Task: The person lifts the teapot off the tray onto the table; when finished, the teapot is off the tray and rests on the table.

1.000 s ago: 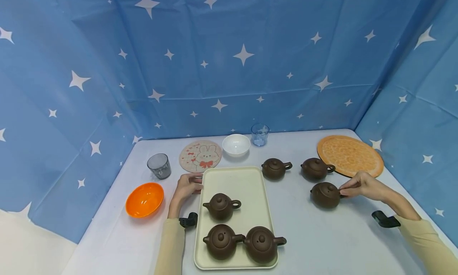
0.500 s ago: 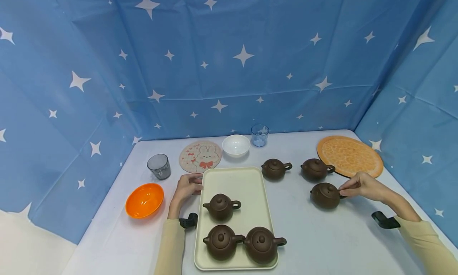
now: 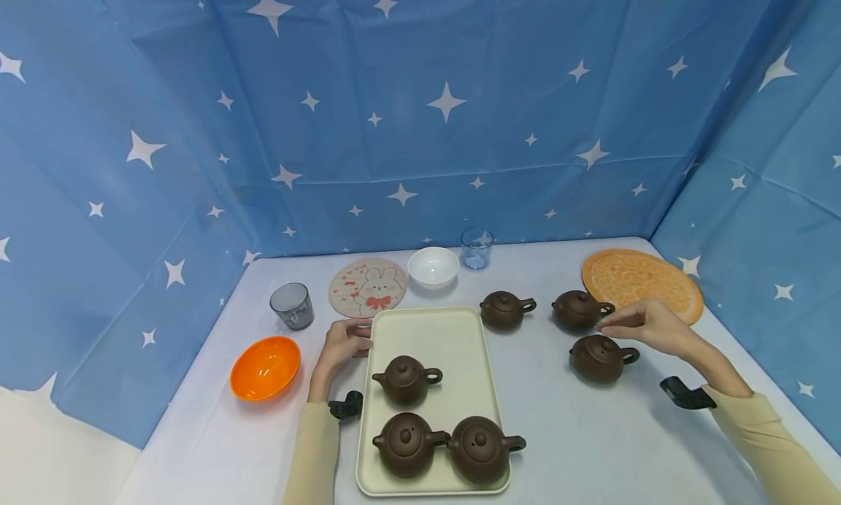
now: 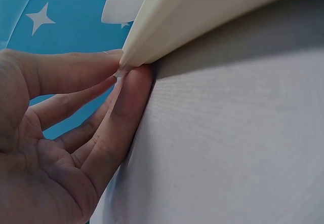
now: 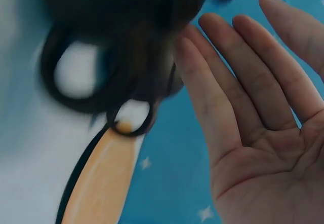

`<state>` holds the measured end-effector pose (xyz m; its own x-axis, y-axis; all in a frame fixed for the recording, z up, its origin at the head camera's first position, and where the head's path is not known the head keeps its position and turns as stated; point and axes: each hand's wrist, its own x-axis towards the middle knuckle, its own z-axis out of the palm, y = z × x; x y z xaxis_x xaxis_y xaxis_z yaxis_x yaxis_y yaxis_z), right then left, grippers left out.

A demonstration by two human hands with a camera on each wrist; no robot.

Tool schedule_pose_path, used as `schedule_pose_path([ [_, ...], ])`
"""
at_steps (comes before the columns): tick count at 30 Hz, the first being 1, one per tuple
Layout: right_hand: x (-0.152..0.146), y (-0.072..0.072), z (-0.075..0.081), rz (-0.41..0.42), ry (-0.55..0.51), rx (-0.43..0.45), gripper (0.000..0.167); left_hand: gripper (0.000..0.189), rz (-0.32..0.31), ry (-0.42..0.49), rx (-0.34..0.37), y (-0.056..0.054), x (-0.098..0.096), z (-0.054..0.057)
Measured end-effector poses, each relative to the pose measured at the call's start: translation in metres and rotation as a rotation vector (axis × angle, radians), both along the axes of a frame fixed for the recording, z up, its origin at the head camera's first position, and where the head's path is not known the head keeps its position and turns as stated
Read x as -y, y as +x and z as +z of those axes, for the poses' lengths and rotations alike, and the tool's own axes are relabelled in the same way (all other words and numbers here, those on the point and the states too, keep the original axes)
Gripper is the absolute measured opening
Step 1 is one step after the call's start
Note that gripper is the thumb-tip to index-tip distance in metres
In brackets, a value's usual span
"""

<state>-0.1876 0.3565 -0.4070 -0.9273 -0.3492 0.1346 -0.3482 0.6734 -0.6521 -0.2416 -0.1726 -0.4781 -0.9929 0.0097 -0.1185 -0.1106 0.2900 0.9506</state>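
My left hand (image 3: 343,343) pinches the left rim of a cream tray (image 3: 434,328), one finger above and one beneath the edge in the left wrist view. On the tray stand three dark brown teapots: one in the middle (image 3: 405,379), one at front left (image 3: 405,446) and one at front right (image 3: 479,450), its handle past the rim. To the right, my right hand (image 3: 653,325) hovers over the handle side of a teapot (image 3: 596,359) on the table, its fingers extended and holding nothing. Just behind is another teapot (image 3: 577,311).
A further teapot (image 3: 503,311) stands by the tray's far right corner. At the back are a bunny mat (image 3: 368,286), white bowl (image 3: 434,267), blue glass (image 3: 477,247) and orange round mat (image 3: 640,279). Left are a grey glass (image 3: 292,305) and orange bowl (image 3: 266,368).
My right hand has let go of the teapot's handle and moved up and left, above it. That teapot stays in place. The left hand and the tray have not moved.
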Motion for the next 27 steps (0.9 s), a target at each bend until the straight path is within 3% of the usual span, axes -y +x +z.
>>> schedule_pose_path([
  [10, 0.070, -0.014, -0.002, 0.210, -0.169, 0.055, 0.019, 0.045, 0.009, -0.005, -0.002, 0.000, 0.000, -0.001],
  [16, 0.123, -0.018, -0.009, 0.317, -0.189, 0.094, 0.023, 0.045, 0.004, -0.006, -0.005, -0.001, 0.000, -0.001],
  [22, 0.176, -0.014, -0.011, 0.384, -0.206, 0.176, 0.024, 0.045, 0.006, 0.001, -0.004, 0.000, 0.000, 0.000],
  [27, 0.211, -0.014, -0.016, 0.439, -0.178, 0.191, 0.025, 0.046, 0.007, -0.001, 0.004, -0.001, 0.000, -0.001],
])
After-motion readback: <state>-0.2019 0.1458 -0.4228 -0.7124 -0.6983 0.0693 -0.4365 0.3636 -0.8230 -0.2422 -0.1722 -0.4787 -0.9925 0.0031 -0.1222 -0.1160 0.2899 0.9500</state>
